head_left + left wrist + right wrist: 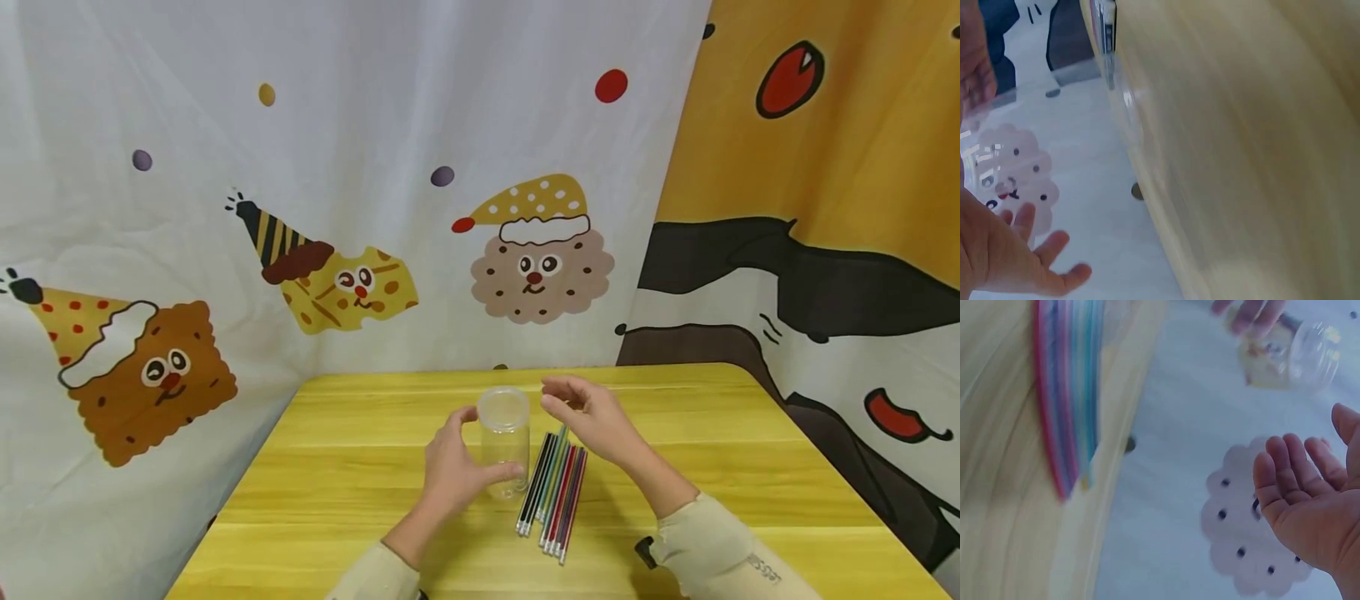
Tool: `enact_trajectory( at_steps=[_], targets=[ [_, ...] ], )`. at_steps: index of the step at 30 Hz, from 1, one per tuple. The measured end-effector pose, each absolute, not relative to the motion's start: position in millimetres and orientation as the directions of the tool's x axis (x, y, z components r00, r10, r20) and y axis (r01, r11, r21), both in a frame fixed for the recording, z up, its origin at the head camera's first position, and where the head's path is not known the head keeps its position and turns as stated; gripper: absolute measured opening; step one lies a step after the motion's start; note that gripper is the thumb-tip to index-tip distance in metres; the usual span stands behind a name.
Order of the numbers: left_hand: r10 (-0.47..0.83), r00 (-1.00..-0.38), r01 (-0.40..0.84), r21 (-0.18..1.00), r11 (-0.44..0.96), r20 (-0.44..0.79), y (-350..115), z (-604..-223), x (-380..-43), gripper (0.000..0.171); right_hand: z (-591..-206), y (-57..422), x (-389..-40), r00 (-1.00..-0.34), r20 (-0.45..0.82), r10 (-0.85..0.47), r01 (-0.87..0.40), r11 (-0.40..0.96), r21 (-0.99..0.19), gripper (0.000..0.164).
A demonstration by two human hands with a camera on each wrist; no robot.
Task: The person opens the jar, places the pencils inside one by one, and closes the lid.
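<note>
A clear plastic jar stands upright on the table; whether a clear lid covers its top cannot be told. Around its left side is my left hand, thumb across the front and fingers spread behind. In the left wrist view those fingers look loosely extended beside the see-through jar. Just right of the jar lies a bundle of pencils in black, teal, red and purple, their eraser ends toward me. Over the pencils' far ends hovers my right hand, fingers gently bent and holding nothing.
The yellow wood-grain table carries the jar and pencils. Behind it hangs a white curtain with cartoon biscuits and cheese. Its right part is orange, black and white. A dark wristband shows at the right sleeve.
</note>
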State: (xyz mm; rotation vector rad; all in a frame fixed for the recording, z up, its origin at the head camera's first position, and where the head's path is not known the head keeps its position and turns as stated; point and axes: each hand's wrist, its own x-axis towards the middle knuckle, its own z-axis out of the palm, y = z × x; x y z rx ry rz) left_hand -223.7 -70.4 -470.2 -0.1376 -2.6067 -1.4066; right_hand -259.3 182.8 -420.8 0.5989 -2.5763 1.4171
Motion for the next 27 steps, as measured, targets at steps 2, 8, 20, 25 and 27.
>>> enact_trajectory(
  at_steps=[2, 8, 20, 25, 27],
  targets=[
    [-0.035, -0.975, 0.163, 0.815, 0.557, 0.22, -63.7, -470.5, -225.1, 0.114, -416.1, 171.0, -257.9, -0.909, 0.323, -0.264, -0.412, 0.446, -0.795, 0.042],
    [-0.08, -0.96, 0.167, 0.779, 0.604, 0.268, -55.0, -475.4, -229.8, 0.103, -409.7, 149.0, -257.7, -0.898, 0.347, -0.27, -0.432, 0.395, -0.811, 0.039],
    [-0.041, -0.97, 0.163, 0.766, 0.622, 0.24, -53.2, -483.9, -232.2, 0.087, -419.0, 142.8, -250.4, -0.898, 0.349, -0.267, -0.431, 0.378, -0.82, 0.039],
    [-0.035, -0.969, 0.165, 0.748, 0.642, 0.244, -54.0, -484.0, -231.0, 0.086, -420.0, 139.9, -249.1, -0.895, 0.359, -0.266, -0.438, 0.373, -0.818, 0.037],
    [-0.031, -0.967, 0.174, 0.741, 0.649, 0.254, -53.9, -483.7, -231.4, 0.084, -419.5, 138.6, -249.8, -0.892, 0.367, -0.264, -0.446, 0.372, -0.814, 0.037]
  ],
)
